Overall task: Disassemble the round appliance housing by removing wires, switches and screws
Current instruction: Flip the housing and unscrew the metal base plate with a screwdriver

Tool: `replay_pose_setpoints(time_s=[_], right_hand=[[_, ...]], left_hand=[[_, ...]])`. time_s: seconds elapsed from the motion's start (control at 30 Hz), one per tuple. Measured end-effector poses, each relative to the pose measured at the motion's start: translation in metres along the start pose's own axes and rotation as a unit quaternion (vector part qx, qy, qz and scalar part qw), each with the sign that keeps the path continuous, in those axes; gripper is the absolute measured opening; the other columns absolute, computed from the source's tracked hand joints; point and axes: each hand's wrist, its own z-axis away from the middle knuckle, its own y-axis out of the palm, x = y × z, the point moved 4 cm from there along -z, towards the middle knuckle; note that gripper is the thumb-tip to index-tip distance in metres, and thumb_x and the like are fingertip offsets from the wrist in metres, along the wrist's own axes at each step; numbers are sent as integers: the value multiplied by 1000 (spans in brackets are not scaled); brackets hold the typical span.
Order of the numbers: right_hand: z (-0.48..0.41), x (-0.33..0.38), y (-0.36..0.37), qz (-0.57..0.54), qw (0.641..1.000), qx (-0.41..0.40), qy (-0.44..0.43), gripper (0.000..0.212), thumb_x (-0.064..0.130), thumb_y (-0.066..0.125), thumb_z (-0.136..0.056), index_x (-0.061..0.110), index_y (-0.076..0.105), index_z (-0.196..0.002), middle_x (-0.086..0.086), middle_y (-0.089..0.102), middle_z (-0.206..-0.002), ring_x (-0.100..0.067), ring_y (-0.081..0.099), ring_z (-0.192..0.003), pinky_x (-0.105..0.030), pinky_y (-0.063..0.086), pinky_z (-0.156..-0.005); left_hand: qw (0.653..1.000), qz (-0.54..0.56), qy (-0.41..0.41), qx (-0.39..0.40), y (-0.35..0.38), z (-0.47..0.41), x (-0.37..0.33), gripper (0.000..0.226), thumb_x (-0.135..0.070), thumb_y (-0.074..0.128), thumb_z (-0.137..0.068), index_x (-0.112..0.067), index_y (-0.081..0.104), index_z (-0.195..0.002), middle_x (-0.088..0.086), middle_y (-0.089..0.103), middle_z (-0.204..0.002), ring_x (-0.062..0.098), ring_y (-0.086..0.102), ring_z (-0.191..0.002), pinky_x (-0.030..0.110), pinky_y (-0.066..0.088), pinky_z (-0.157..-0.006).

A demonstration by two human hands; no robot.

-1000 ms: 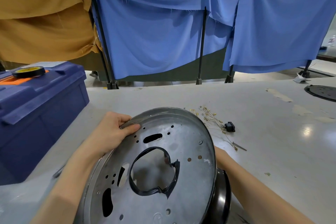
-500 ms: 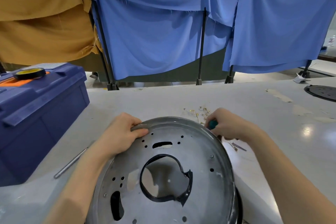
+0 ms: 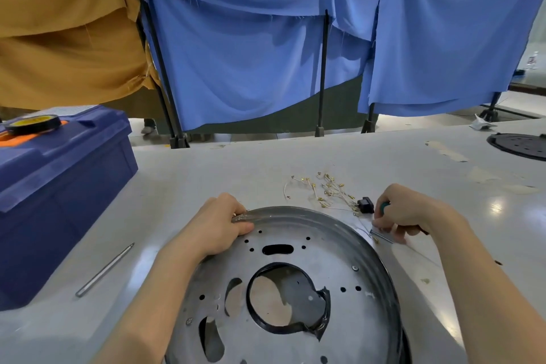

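The round metal housing [image 3: 295, 263] lies tilted in front of me, its grey plate pierced by holes and a large black-rimmed opening. My left hand [image 3: 218, 224] grips its far rim. My right hand [image 3: 404, 213] rests on the table beside the housing's right edge, closed on a green-handled screwdriver [image 3: 384, 206] whose metal tip [image 3: 382, 236] shows under the fingers. A small screw [image 3: 355, 268] sits in the plate. Removed wires with brass terminals [image 3: 328, 189] and a black switch [image 3: 365, 205] lie just beyond the housing.
A blue toolbox [image 3: 56, 186] with a tape roll [image 3: 34, 124] on top stands at the left. A loose metal screwdriver shaft [image 3: 105, 269] lies near it. A black round disc [image 3: 520, 145] sits far right. Blue and tan cloths hang behind the table.
My right hand came out from under the housing, rose to its right rim, then moved right onto the table with the green-handled screwdriver. The housing shifted lower and flatter.
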Motion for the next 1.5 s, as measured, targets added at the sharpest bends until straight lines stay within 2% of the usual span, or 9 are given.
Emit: replay_pose_setpoints(time_s=[0.27,0.33,0.47,0.63,0.77,1.03,1.2,1.37,1.5], right_hand=[[28,35,-17,-41,993,10,-107,40,41,76,-76,2,70,-74,-5,61,-57,-15,39,-36,-19,29,-39],[40,52,-12,-31,987,80,-139,44,48,79,-69,5,70,-74,-4,63,-57,-15,41,-38,-21,32,-40],[46,65,-1,37,977,148,-147,33,35,88,-62,11,70,-76,-10,58,-52,-19,42,-41,-24,33,-45],[39,76,8,12,977,75,-201,15,21,83,-71,13,71,-78,-13,63,-73,-26,45,-56,-30,39,-50],[37,83,5,-79,962,-3,-261,18,31,81,-72,20,73,-84,-4,66,-71,-10,54,-51,-25,45,-53],[40,70,-4,-3,974,81,-212,15,23,83,-70,18,72,-79,-9,70,-68,-21,48,-55,-30,41,-51],[35,86,11,-54,964,35,-258,11,13,80,-73,16,72,-80,-9,67,-77,-5,50,-45,-17,42,-48],[33,98,20,-95,948,-60,-299,10,13,72,-82,9,67,-90,-7,67,-82,-10,62,-64,-13,46,-58],[44,108,-3,-279,869,-212,-349,11,14,54,-95,4,50,-97,-10,68,-87,-17,69,-73,-27,50,-61]], left_hand=[[999,-27,-17,-12,0,0,1,27,-20,59,-92,-5,56,-70,4,50,-66,21,44,-64,27,32,-54],[999,-45,-19,-6,0,0,1,9,-22,56,-94,-16,62,-93,6,60,-91,24,54,-84,28,40,-67],[996,-70,-7,51,0,3,-1,44,-17,48,-98,-35,39,-137,7,53,-129,24,52,-110,31,43,-90],[991,-120,-4,58,-6,3,-7,57,-23,61,-90,-34,40,-142,3,53,-136,21,53,-118,29,43,-97],[994,-55,83,49,0,1,-25,62,-34,63,-90,-42,34,-144,-8,50,-140,15,47,-128,28,35,-107],[990,-132,49,-11,-6,-1,-24,37,-9,64,-83,-27,69,-115,3,70,-109,24,64,-100,39,53,-88],[980,-199,8,-16,-22,-2,-27,24,-29,79,-73,-14,62,-80,3,64,-84,21,62,-77,37,56,-72],[995,-65,71,12,-4,-1,-22,41,-23,65,-89,-35,59,-127,-7,66,-119,14,61,-104,27,46,-95],[996,-5,94,7,4,-2,-13,44,-10,55,-94,-36,57,-129,-8,64,-125,11,57,-117,26,42,-102]])
